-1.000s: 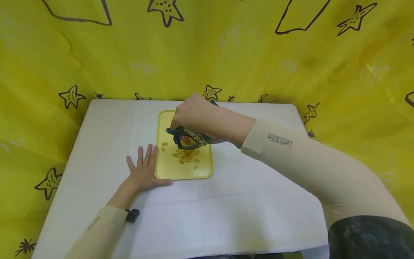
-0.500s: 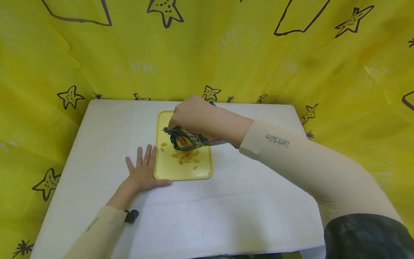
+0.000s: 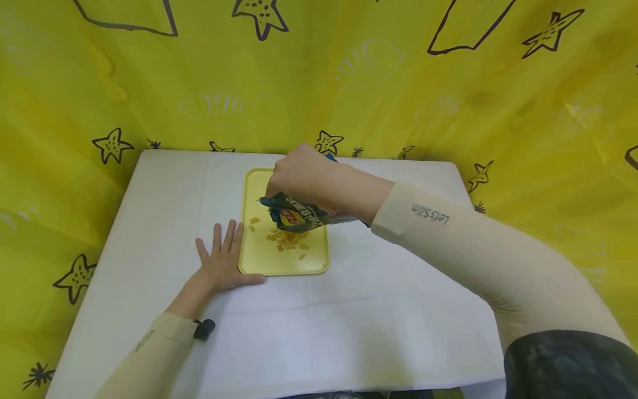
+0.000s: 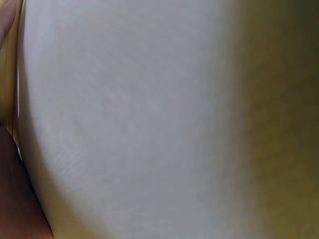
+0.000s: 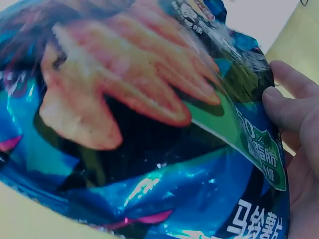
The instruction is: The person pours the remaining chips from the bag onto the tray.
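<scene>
Over a yellow tray (image 3: 284, 266), my right hand (image 3: 304, 174) grips a blue and black bag of potato chips (image 3: 299, 216) by its edge. The right wrist view shows the bag (image 5: 149, 114) up close, printed with ridged chips, and the right hand (image 5: 299, 119) pinching its side. Under the bag lies a small heap of broken chips (image 3: 286, 240). A few crumbs sit apart from it. My left hand (image 3: 221, 266) lies spread, with straight fingers along the tray's left edge and the thumb by its near edge. The bag's mouth is hidden in the head view.
A white cloth (image 3: 389, 321) covers the table around the tray. Behind the table hangs a yellow curtain (image 3: 299, 83) with drawn starfish. A small black device (image 3: 204, 330) is on the left wrist. The left wrist view shows mostly blurred white cloth.
The right hand and bag shift only slightly, and so does the whole head view. The left hand stays at the tray's edge. The chip heap looks much the same.
</scene>
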### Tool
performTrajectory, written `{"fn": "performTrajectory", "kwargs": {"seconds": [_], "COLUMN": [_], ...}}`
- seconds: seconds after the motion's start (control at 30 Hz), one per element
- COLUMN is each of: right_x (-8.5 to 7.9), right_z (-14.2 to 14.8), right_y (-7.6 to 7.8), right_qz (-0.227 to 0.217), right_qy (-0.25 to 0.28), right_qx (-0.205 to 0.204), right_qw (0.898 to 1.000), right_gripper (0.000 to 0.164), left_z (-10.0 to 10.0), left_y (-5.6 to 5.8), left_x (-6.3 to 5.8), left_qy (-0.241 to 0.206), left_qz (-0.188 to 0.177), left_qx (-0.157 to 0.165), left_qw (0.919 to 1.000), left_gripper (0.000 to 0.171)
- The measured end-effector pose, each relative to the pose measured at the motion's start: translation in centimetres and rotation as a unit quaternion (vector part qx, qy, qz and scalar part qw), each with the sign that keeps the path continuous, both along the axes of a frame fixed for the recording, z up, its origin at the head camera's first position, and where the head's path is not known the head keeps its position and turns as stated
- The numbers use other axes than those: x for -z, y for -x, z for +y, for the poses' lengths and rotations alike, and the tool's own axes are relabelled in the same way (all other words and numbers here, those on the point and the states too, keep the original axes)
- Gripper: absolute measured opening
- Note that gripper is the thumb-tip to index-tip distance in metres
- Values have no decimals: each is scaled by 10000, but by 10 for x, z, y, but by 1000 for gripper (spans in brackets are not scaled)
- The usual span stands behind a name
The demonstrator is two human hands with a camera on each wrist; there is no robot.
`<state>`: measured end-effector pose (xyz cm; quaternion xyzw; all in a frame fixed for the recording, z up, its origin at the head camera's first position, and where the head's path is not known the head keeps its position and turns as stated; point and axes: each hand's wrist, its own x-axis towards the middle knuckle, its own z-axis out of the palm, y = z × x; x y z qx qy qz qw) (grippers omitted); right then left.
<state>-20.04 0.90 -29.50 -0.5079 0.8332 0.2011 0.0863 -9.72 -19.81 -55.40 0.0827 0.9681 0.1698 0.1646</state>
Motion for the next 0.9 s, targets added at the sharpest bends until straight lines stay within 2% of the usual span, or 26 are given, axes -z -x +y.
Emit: {"fn": "performTrajectory", "kwargs": {"seconds": [0.53,0.73,0.9], "right_x": [-2,-1,0], "right_z": [3,6,6], "right_y": [0,0,0], "right_qz": [30,37,31], "right_qy": [24,-4,58], "right_qx": [85,-56,-3], "right_qw": [10000,10000,10000], "right_gripper": [43,38,37], "left_z": [0,1,1], "left_y": [2,2,3], "left_x": [0,0,1], "left_qy": [-14,-3,13], "left_qz": [-1,6,14], "left_qx": [28,10,-5], "left_qw": [10000,10000,10000], "left_gripper": [146,146,146]}}
